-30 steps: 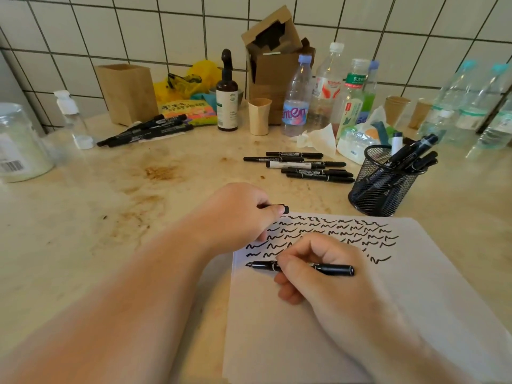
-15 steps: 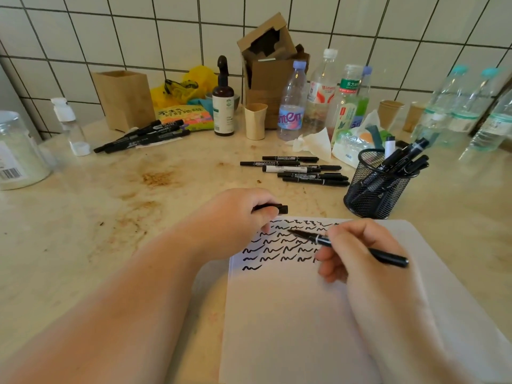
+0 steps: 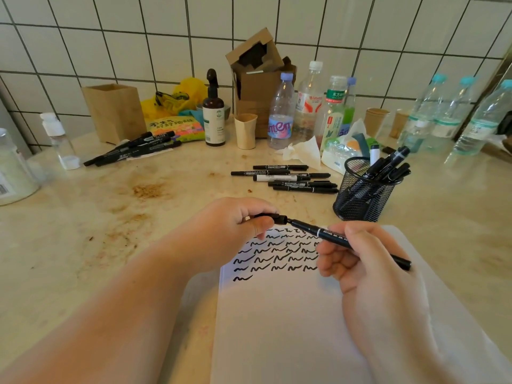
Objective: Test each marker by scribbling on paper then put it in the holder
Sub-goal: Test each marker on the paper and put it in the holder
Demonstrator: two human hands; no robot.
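Observation:
My right hand grips a black marker above the white paper, which carries several rows of black squiggles. My left hand pinches the marker's black cap, and the marker's tip meets the cap's open end. A black mesh holder stands just beyond the paper at the right with several markers standing in it. Several loose black markers lie on the counter left of the holder. Another bunch of black markers lies at the back left.
Along the tiled wall stand water bottles, a brown pump bottle, paper cups, cardboard boxes, a wooden box and tissues. A clear jar stands at the far left. The beige counter is stained.
My right hand lifted the marker off the paper and swung its tip up and left to the cap held in my left hand.

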